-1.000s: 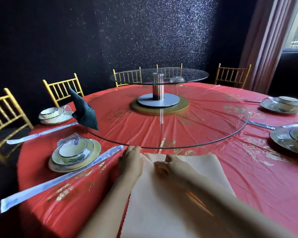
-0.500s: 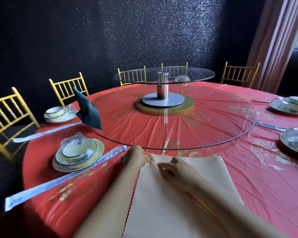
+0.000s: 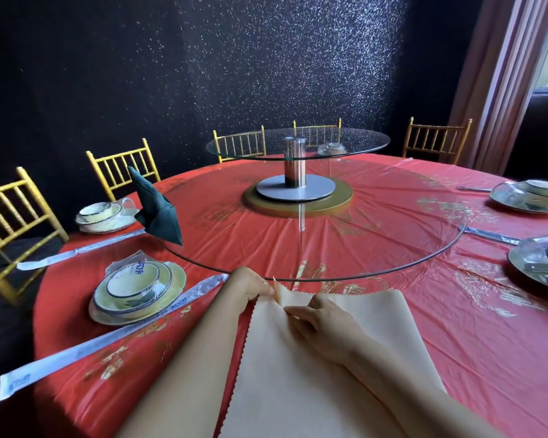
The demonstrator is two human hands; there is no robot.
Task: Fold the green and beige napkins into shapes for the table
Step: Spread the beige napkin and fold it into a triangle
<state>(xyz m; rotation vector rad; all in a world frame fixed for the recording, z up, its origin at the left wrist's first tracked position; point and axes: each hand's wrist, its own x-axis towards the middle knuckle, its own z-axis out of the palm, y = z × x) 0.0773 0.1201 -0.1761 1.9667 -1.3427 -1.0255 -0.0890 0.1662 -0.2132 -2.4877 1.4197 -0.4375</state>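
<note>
Folding now: beige napkin (image 3: 298, 368), lower centre of the frame; it lies spread on the red tablecloth (image 3: 456, 327), its far corner lifted just below the rim of the glass turntable (image 3: 329, 241)
Left hand (image 3: 250, 284): pinching the napkin's raised far corner between thumb and fingers; grasping the cloth, not clenched empty
Right hand (image 3: 318, 314): resting on the napkin just right of that corner, fingertips nipping a small ridge of fabric beside the left hand's grip
Done so far: green napkin (image 3: 157, 210) at left of centre stands upright in a pointed shape at the turntable's edge, beside a wrapped bowl set (image 3: 140, 284); it reads as finished
Beige progress: early; most of the cloth is flat, with only a few gathers at the far corner; no shape recognisable yet
Left to do: by my judgement nearly all of the beige folding, then standing it at a place setting; whether more napkins wait cannot be told
</note>
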